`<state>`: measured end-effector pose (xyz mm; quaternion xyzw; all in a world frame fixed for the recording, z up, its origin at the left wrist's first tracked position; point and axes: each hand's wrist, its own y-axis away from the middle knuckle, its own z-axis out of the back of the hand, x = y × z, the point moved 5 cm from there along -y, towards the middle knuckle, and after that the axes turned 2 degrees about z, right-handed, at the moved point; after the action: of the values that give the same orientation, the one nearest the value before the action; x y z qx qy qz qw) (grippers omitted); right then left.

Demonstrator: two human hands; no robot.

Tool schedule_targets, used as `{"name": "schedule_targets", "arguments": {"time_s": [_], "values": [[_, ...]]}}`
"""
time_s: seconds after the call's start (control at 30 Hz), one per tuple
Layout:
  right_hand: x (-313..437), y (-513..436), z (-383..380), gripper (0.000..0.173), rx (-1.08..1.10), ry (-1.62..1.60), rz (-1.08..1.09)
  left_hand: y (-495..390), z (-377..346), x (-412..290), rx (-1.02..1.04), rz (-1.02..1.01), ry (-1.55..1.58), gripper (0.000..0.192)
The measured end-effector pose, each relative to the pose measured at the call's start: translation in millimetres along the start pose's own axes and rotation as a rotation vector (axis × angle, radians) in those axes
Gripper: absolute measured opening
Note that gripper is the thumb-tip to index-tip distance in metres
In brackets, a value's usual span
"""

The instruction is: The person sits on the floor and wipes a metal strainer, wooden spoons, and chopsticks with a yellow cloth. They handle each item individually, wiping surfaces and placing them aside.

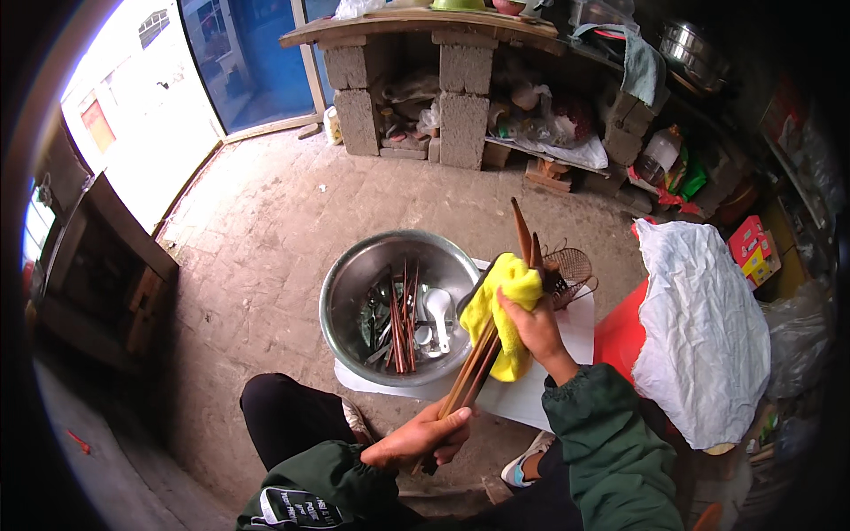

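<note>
My left hand (428,435) grips the lower end of a bundle of wooden chopsticks (470,368), which slants up to the right. Around the upper part of the bundle, my right hand (539,328) holds a yellow cloth (508,292) with a dark edge. Brown pointed tips stick out above the cloth. Left of the cloth stands a round metal basin (331,338). Inside it lie reddish-brown chopsticks (402,318), a white spoon (438,315) and several metal utensils (378,325), partly hidden under the chopsticks.
A white board (574,332) lies beneath the basin, with a wire-mesh strainer (570,269) at its far edge. To the right, a white cloth (704,338) covers a red container (621,325). A concrete-block counter (465,129) stands across the floor. My knee (285,405) is close to the basin.
</note>
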<state>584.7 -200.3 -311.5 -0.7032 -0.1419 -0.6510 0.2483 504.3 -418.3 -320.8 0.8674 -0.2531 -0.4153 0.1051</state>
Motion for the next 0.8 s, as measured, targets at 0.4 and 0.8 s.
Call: {"name": "schedule_targets", "arguments": {"time_s": [0.4, 0.8], "values": [[17, 47, -65, 0.050, 0.538, -0.312, -0.421, -1, 23, -17, -0.248, -0.250, -0.111, 0.022], [5, 60, -89, 0.045, 0.275, -0.038, -0.061, -23, 33, -10, -0.354, -0.354, -0.542, 0.027]]}}
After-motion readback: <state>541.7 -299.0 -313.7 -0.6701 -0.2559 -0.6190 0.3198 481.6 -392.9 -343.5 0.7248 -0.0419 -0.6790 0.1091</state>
